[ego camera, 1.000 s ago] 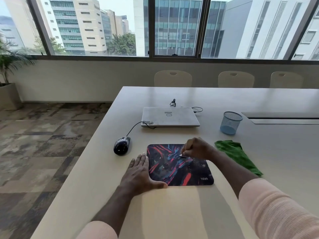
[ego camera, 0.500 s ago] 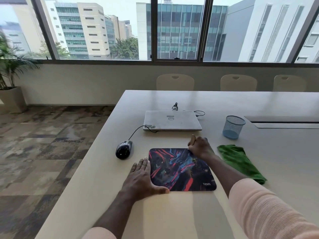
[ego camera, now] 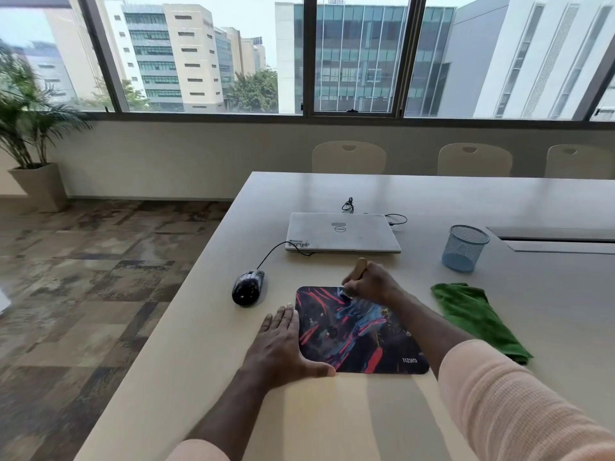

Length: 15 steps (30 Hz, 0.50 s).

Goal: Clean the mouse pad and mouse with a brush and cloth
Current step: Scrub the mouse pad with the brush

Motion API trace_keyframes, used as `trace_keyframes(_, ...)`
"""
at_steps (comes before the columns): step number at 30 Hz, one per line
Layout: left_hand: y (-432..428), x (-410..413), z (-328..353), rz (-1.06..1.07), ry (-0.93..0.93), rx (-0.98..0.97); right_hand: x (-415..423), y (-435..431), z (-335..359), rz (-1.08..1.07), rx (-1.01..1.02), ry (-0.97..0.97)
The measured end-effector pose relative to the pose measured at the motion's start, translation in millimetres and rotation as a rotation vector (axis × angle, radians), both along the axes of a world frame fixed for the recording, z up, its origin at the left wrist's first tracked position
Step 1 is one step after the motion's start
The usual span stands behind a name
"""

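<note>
Wooden brush [ego camera: 361, 267] gripped in right hand [ego camera: 372, 284] fingers, on mouse pad [ego camera: 359, 331]

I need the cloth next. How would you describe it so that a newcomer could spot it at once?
Start at the long pale table below the windows. Just right of the colourful mouse pad, and nearer the person than the blue mesh cup, lies the cloth. It is the only green thing on the table, soft and rumpled.
</note>
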<state>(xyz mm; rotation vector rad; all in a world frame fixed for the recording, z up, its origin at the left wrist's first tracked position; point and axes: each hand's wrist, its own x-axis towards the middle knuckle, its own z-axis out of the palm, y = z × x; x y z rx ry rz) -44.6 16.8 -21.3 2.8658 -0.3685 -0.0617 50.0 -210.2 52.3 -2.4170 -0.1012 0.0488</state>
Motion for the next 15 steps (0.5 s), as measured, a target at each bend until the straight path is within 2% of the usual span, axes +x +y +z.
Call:
trace_keyframes(3,0,0,-1,0.001,-0.008,0.000,6,2,2,0.036,0.024,-0.037)
trace_keyframes(6,0,0,-1,0.000,-0.011,-0.001,12,3,-2,0.001,0.142,-0.087)
trace_keyframes(10,0,0,-2,0.005,-0.014,-0.005,5,5,-8,0.156,0.059,-0.117)
trace_keyframes(12,0,0,-2,0.004,-0.014,-0.008,3,2,-8,0.227,0.022,-0.057)
trace_keyframes(15,0,1,-2,0.007,-0.017,-0.012,1,-4,5,0.345,-0.010,0.198)
